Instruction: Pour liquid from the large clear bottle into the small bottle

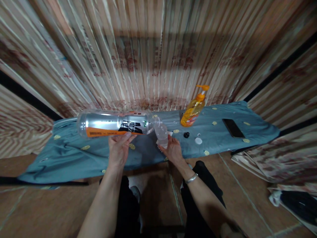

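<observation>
My left hand [119, 150] is closed around the underside of a large clear plastic bottle [106, 124] with a silver and orange label. The bottle lies nearly level, its mouth pointing right. That mouth is right at the top of a small clear bottle [162, 131], which tilts slightly to the left; whether they touch I cannot tell. My right hand [173, 150] grips the small bottle low down, with something white, like paper, by the fingers. To the right sit a black cap [186, 135] and a round white lid [198, 141]. Any liquid moving between the bottles is not discernible.
A pump bottle [193, 111] of orange liquid stands toward the back of the cloth-covered surface [143, 153]. A dark phone [233, 128] lies farther right. Striped curtains [158, 49] hang close behind. A black bag-like item [299, 203] is on the floor at right.
</observation>
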A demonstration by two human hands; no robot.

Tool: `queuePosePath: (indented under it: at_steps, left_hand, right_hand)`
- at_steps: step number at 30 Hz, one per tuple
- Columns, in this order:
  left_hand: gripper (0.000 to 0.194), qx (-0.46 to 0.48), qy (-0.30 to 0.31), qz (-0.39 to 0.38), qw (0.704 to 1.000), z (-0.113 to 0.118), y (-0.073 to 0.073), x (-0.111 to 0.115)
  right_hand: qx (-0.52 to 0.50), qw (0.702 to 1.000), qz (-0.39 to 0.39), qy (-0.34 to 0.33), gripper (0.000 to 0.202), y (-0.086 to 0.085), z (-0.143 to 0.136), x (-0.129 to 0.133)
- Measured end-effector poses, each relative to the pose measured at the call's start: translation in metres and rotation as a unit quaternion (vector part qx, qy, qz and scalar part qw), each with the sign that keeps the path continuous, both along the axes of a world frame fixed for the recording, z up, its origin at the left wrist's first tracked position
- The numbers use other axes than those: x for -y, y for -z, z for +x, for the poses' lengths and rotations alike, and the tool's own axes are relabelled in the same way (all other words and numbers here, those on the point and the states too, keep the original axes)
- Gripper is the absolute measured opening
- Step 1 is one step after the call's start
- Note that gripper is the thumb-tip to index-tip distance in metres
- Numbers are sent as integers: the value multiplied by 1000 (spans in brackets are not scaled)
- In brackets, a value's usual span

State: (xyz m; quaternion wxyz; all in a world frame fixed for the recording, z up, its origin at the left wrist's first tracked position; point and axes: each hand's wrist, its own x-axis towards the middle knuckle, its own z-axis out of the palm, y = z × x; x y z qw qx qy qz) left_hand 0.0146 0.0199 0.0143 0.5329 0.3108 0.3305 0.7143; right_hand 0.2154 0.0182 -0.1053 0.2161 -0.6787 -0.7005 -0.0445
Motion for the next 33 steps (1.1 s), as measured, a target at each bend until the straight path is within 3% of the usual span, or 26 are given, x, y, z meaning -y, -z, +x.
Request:
queuePosePath:
  at_steps: [33]
  left_hand:
    - [22,-69,-42,51,995,3,-5,3]
  right_hand:
    - [-10,1000,24,-8,60,3,0,-1]
